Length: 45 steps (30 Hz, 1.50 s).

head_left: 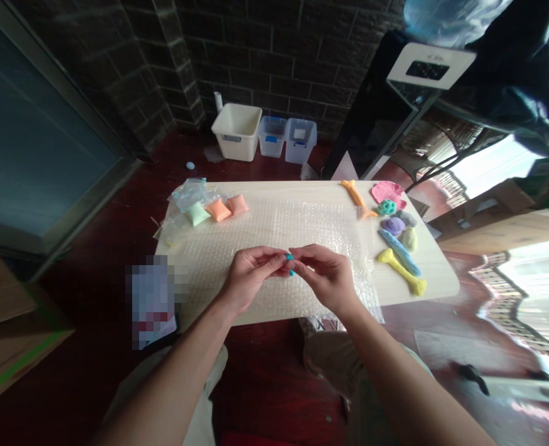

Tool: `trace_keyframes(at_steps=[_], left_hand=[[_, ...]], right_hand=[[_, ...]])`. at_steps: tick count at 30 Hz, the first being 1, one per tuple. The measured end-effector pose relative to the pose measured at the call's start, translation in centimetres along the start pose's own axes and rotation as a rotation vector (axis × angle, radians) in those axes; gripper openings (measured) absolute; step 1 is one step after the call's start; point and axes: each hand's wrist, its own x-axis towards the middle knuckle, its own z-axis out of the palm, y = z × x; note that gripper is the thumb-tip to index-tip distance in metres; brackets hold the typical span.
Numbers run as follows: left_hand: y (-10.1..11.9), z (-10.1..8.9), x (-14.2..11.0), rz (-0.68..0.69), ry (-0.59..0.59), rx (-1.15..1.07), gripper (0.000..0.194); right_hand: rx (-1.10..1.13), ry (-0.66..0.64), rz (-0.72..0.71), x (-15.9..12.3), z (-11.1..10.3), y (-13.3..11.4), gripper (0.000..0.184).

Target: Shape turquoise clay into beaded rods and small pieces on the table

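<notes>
Pinching one teal lump [289, 257] narrowly between them, the left grip [252, 271] and right grip [328, 272] hold an apparently light, soft, easily dented piece, best taken by its edges.

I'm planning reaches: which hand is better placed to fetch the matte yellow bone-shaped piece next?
Probably the right hand: it is nearer the matte yellow bone-shaped piece; the left hand is farther across. Both hold the small teal lump, so the right must first let go.
</notes>
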Motion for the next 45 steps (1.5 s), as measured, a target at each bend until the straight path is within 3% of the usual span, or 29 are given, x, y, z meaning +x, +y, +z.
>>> trace_keyframes(at_steps=[9, 17, 22, 26, 31, 37, 40, 45], left_hand=[[0.0, -0.3, 0.1, -0.060, -0.010, 0.011, 0.024], [-0.2, 0.3, 0.0, -0.064, -0.011, -0.051, 0.028], [-0.2, 0.2, 0.0, -0.026, -0.020, -0.070, 0.025], [-0.1, 0.1, 0.0, -0.023, 0.006, -0.087, 0.024], [0.0, 0.0, 0.0, -0.025, 0.028, -0.086, 0.025], [0.5, 0.2, -0.1, -0.090, 0.019, -0.095, 0.023], [0.5, 0.2, -0.1, -0.118, 0.010, -0.073, 0.023], [0.2, 0.3, -0.1, -0.039, 0.041, -0.101, 0.025]], right_hand=[[-0.360, -0.129, -0.219, 0.2, -0.6, -1.2, 0.023], [-0.058, 0.027, 0.039, -0.4, 0.1, -0.3, 0.015], [-0.250, 0.006, -0.108, -0.1, 0.1, -0.7, 0.014], [-0.258, 0.029, -0.173, -0.1, 0.1, -0.7, 0.018], [-0.253, -0.006, -0.173, -0.2, 0.2, -0.5, 0.015], [-0.295, -0.054, -0.225, -0.2, 0.1, -1.2, 0.030], [-0.329, -0.037, -0.229, -0.2, 0.0, -1.1, 0.025], [-0.249, 0.012, -0.126, -0.4, 0.1, -0.4, 0.017]])
